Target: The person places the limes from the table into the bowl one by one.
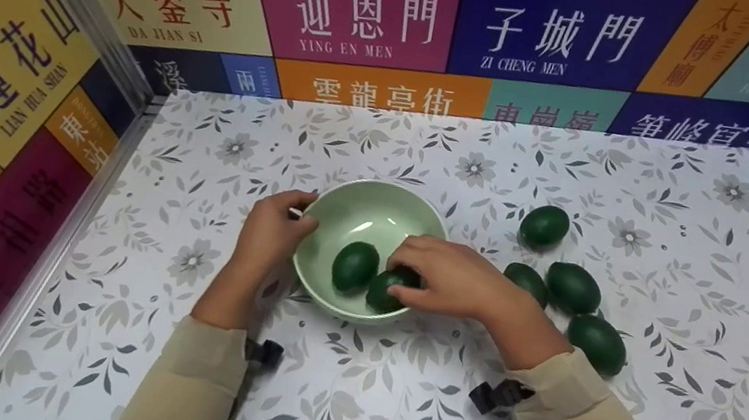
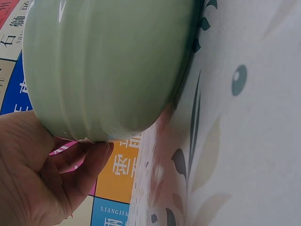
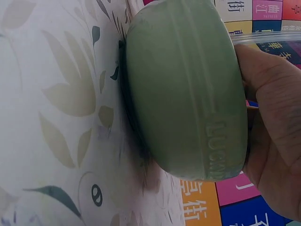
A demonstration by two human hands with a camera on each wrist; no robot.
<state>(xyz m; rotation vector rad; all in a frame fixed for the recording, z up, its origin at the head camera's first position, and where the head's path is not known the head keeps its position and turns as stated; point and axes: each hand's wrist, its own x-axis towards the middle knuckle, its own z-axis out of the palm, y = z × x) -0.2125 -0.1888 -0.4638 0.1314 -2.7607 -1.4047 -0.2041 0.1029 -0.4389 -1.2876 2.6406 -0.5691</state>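
Observation:
A pale green bowl (image 1: pixel 376 199) stands on the patterned table, with one dark green egg-shaped fruit (image 1: pixel 355 267) lying inside. My left hand (image 1: pixel 271 235) grips the bowl's left rim, thumb at the edge; the left wrist view shows its fingers (image 2: pixel 89 165) against the outer wall. Reaching over the right rim, my right hand (image 1: pixel 458 277) holds a second dark green fruit (image 1: pixel 388 290) inside the bowl, beside the first one. In the right wrist view the bowl's wall (image 3: pixel 188 94) hides the fingertips of that hand (image 3: pixel 277 108).
Several more dark green fruits lie right of the bowl: one (image 1: pixel 544 227) farther back, others (image 1: pixel 573 289) grouped near the right forearm, the frontmost (image 1: pixel 596 344) beside the sleeve. Colourful panels with lettering (image 1: pixel 361 14) stand behind and on both sides of the table (image 1: pixel 340 417).

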